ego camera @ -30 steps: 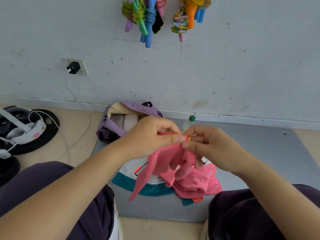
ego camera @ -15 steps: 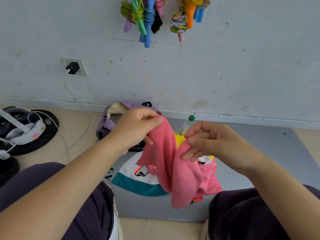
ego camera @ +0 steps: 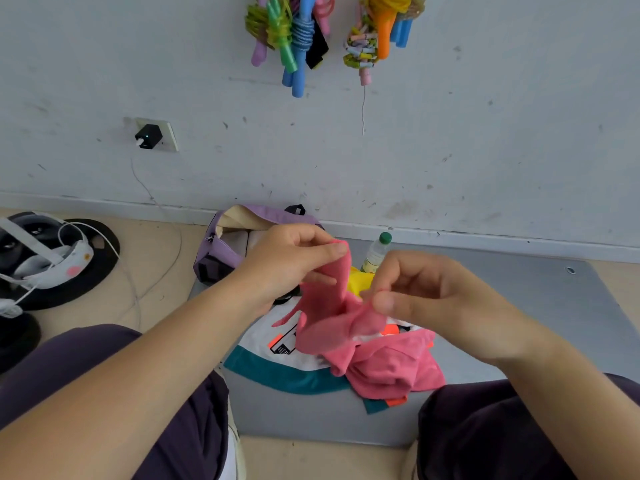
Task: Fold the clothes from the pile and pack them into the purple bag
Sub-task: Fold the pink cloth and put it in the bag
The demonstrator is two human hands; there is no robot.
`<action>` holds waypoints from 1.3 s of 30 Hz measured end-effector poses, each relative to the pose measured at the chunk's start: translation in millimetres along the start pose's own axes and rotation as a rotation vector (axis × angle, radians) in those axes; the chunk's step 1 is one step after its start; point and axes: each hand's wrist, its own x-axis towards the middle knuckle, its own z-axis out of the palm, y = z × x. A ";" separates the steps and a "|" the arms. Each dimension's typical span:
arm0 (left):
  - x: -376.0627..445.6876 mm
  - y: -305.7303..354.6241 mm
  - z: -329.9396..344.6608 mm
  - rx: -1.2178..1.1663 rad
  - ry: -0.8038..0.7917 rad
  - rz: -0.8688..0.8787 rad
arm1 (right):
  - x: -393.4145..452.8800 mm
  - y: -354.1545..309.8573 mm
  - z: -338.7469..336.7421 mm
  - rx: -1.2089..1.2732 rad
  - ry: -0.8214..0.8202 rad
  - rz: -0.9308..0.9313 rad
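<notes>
**Pink cloth held up between both hands above the pile**

Pink soft fabric garment [ego camera: 332, 320] hangs at the centre of the frame, lifted off the clothes pile [ego camera: 346, 362] below it, and I see it gripped at two points. My left hand [ego camera: 287, 261] pinches its upper edge between thumb and forefinger, the other fingers curled under. My right hand [ego camera: 426, 292] pinches a bunched fold lower and to the right, thumb against fingertips, the remaining fingers loosely bent. The cloth sags and twists between the two grips, and its lower part drapes onto the pile.

The pile lies on a grey flat mat [ego camera: 519, 323] in the lower centre of the frame, between my knees in dark trousers. It shows a white top with a teal hem band [ego camera: 277, 368], more crumpled pink fabric, orange patches, and a yellow piece [ego camera: 358, 280] peeking out behind the held cloth.

The purple fabric bag [ego camera: 221, 254] sits just above the pile, against the base of the wall, partly hidden by my left hand. Its mouth is open, showing a cream lining.

A clear plastic bottle with a green cap [ego camera: 375, 252] stands to the right of the bag. Coloured skipping ropes [ego camera: 294, 36] hang on the wall at the top of the frame, and a black charger [ego camera: 147, 136] sits in a socket at the upper left.
</notes>
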 end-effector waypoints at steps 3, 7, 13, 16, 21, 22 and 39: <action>-4.2 1.0 5.0 -0.045 -0.084 -0.037 | 2.2 -6.5 10.5 0.149 0.080 -0.051; -9.2 2.1 11.3 -0.123 -0.200 -0.054 | 11.9 6.1 12.9 -0.102 0.394 0.026; -10.5 1.8 9.0 -0.164 -0.283 -0.057 | 12.2 10.0 10.9 -0.257 0.465 0.031; -10.5 1.9 9.3 -0.150 -0.263 -0.056 | 9.0 9.0 8.1 -0.284 0.385 0.018; -12.4 3.2 12.6 -0.156 -0.265 -0.055 | 8.6 9.0 10.7 -0.244 0.429 -0.037; -12.4 3.4 12.6 -0.160 -0.263 -0.055 | 9.2 9.9 10.9 -0.254 0.463 -0.047; -18.1 12.6 0.6 0.096 -0.364 0.190 | 6.6 6.9 -4.0 0.019 0.202 0.030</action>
